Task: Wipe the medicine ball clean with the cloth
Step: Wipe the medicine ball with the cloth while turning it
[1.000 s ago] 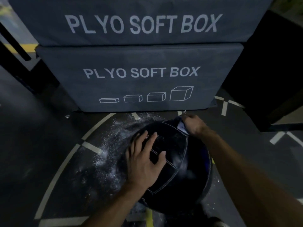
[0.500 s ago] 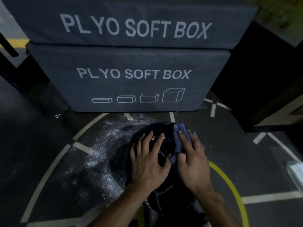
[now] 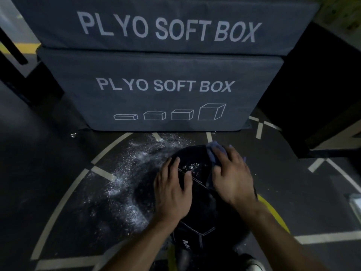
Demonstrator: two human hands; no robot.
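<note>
Our right hand (image 3: 232, 178) presses the blue cloth (image 3: 215, 151) flat against the upper right of the medicine ball (image 3: 195, 157), fingers laid straight over it, while our left hand (image 3: 172, 192) rests spread and empty on the ball's top to steady it. The ball sits on the dark floor (image 3: 48, 163) just before the stacked plyo boxes (image 3: 162, 94); white flecks (image 3: 190, 166) cling between our hands and white powder (image 3: 127, 184) lies scattered to its left. To wipe well, we judge, we should sweep the cloth across those flecks with firm pressure, brace the ball, and turn it so no panel is missed
</note>
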